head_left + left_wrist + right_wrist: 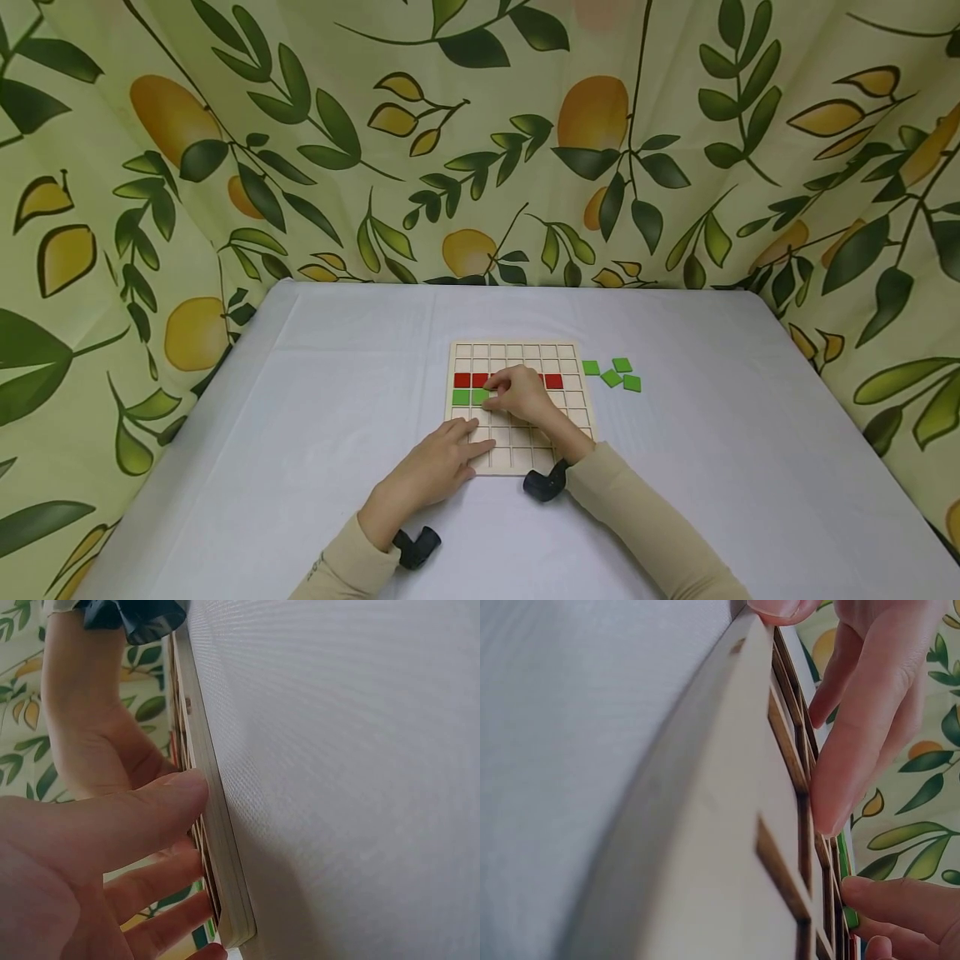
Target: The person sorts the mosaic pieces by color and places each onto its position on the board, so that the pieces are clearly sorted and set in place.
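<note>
A square wooden grid board [521,457] lies on the table. My right hand [520,393] is over its middle-left, with thumb and index finger pinching a small green square tile [478,397] at its edges. This tile sits in the second cell of a row, beside another green tile [460,397]. Red tiles [462,380] line the row above, partly hidden behind my right hand. My left hand [438,462] rests on the board's near left corner, fingers spread. In the left wrist view, its thumb [176,799] lies against the board's side edge [225,862].
Several loose green tiles [612,378] lie on the table just right of the board. A white cloth [337,358] covers the table. Leaf-and-fruit patterned curtains [465,167] hang behind it and at both sides. Black wrist-worn devices [417,547] sit at both cuffs.
</note>
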Action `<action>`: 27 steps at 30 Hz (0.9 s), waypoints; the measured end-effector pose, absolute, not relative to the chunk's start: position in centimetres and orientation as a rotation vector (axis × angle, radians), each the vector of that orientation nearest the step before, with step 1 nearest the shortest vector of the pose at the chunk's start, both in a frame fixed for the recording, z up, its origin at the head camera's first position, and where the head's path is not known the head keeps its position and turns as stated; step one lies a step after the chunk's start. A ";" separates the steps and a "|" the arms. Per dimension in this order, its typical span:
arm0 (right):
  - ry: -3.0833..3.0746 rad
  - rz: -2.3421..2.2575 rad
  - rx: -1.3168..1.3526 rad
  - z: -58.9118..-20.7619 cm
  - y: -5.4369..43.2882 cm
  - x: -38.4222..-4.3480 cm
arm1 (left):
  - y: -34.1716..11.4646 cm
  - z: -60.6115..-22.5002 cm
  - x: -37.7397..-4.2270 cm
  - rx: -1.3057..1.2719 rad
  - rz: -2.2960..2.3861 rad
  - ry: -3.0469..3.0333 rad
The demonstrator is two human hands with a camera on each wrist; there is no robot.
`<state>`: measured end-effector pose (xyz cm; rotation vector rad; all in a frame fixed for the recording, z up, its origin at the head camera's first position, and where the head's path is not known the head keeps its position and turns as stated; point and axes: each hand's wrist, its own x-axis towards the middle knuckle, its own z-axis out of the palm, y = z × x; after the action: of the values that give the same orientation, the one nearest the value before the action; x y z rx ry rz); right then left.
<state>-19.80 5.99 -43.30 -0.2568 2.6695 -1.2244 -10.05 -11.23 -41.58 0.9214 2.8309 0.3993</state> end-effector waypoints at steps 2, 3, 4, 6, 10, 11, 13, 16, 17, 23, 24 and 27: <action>2.668 -1.227 -0.252 -43.3 6.0 -19.8 | -11.2 -41.6 -10.1 0.926 0.398 2.832; 2.669 -1.228 -0.252 -43.3 6.0 -19.8 | -11.2 -41.6 -10.1 0.927 0.398 2.833; 2.670 -1.229 -0.252 -43.4 6.1 -19.8 | -11.2 -41.5 -10.1 0.930 0.396 2.834; 2.666 -1.235 -0.251 -43.4 6.1 -19.8 | -11.2 -41.5 -10.1 0.933 0.394 2.835; 2.651 -1.252 -0.251 -43.4 6.1 -19.9 | -11.2 -41.5 -10.1 0.923 0.398 2.829; 2.648 -1.255 -0.253 -43.4 6.1 -19.9 | -11.2 -41.5 -10.1 0.918 0.400 2.828; 2.642 -1.261 -0.255 -43.4 6.1 -19.9 | -11.2 -41.6 -10.1 0.912 0.404 2.824; 2.631 -1.271 -0.253 -43.4 6.2 -19.9 | -11.2 -41.6 -10.1 0.914 0.401 2.825; 2.629 -1.273 -0.253 -43.4 6.2 -19.9 | -11.2 -41.6 -10.1 0.915 0.402 2.824; 2.609 -1.298 -0.250 -43.2 6.5 -19.8 | -11.2 -41.6 -10.1 0.909 0.406 2.818; 2.605 -1.305 -0.252 -43.2 6.6 -19.8 | -11.2 -41.6 -10.1 0.909 0.406 2.817; 2.594 -1.322 -0.253 -43.0 6.9 -19.8 | -11.2 -41.5 -10.0 0.910 0.414 2.814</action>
<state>-19.75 6.85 -43.05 -0.2527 2.5940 -1.3218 -10.05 -11.20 -41.50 0.9101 2.8144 0.4137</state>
